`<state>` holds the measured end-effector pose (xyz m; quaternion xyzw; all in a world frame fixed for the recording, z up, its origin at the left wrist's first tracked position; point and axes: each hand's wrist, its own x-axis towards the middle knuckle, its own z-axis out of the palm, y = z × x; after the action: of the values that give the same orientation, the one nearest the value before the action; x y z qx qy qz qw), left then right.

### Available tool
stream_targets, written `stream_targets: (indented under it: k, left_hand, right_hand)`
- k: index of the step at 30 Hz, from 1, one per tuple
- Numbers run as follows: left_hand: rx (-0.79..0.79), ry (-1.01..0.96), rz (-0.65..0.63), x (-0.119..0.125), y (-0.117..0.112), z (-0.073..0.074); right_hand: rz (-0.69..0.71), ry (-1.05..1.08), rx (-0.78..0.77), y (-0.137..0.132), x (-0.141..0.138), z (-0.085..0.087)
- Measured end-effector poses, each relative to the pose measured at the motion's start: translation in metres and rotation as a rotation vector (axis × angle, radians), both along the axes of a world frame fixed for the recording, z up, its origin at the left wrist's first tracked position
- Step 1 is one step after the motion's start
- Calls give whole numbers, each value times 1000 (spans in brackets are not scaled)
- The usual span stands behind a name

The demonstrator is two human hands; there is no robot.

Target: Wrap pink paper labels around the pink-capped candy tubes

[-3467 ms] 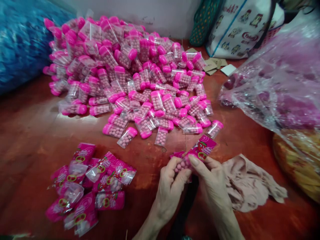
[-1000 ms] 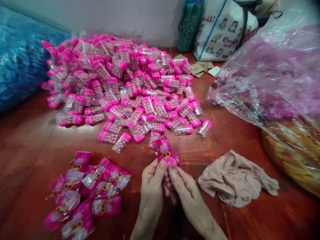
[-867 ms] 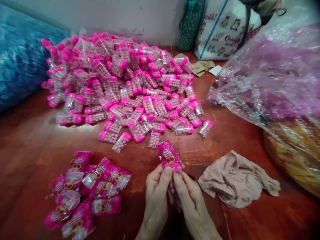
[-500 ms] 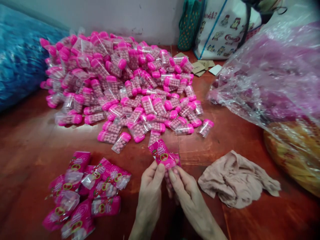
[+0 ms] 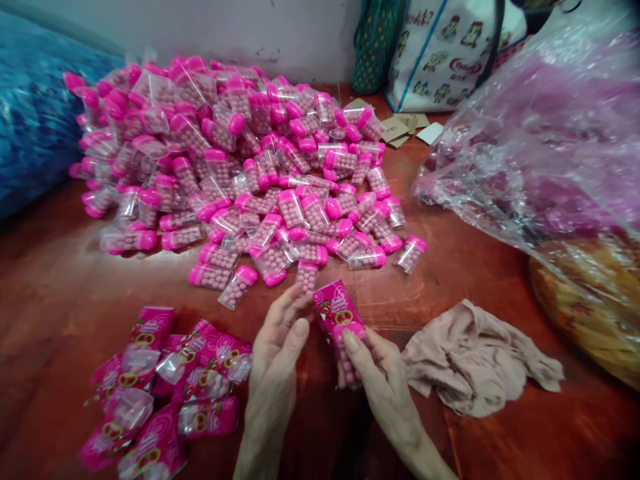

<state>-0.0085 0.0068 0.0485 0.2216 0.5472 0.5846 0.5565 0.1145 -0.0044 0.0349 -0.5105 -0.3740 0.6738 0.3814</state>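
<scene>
In my right hand [image 5: 383, 370] is a clear candy container [image 5: 347, 363] of small pink balls, pinched between thumb and fingers. A printed pink sleeve [image 5: 336, 303] with a cherry picture covers its upper part. My left hand [image 5: 280, 343] is just left of it, apart from it, fingers spread and holding nothing. Beyond both hands lies a big heap of clear candy containers [image 5: 215, 173] with bright pink caps. To the left, several sleeved containers [image 5: 155, 443] lie in a loose group on the reddish-brown floor [image 5: 280, 453].
A crumpled beige cloth [image 5: 480, 360] lies right of my right hand. Behind it, a clear plastic bag [image 5: 525, 153] with pink contents rests above a yellow bundle [image 5: 590, 307]. A blue bag [image 5: 40, 120] stands at left. Cardboard pieces [image 5: 397, 130] lie by a printed white bag [image 5: 440, 60].
My left hand has let go of the sleeved container and moved left, its fingers opening. My right hand keeps hold of it, now tilted more upright. The view has shifted slightly.
</scene>
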Motion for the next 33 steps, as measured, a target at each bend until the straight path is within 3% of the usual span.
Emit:
stream_targets:
  k: [5,13,17,21,27,33]
  left_hand:
    - [18,99,-124,-18,10,-1]
    - [22,59,-83,-22,16,-11]
    - [40,165,-82,-23,17,-12]
    - [-13,286,-163,-22,15,-10]
    - [4,157,-138,-23,14,-7]
    - [-4,109,-219,-24,14,-14]
  right_hand:
    - [92,18,-28,3,8,1]
    - [168,-26,-37,7,9,-3]
    - [202,-71,3,9,11,-4]
    - [234,-118,36,11,13,-4]
    - [246,-127,50,11,14,-3]
    - [316,-212,88,11,15,-2]
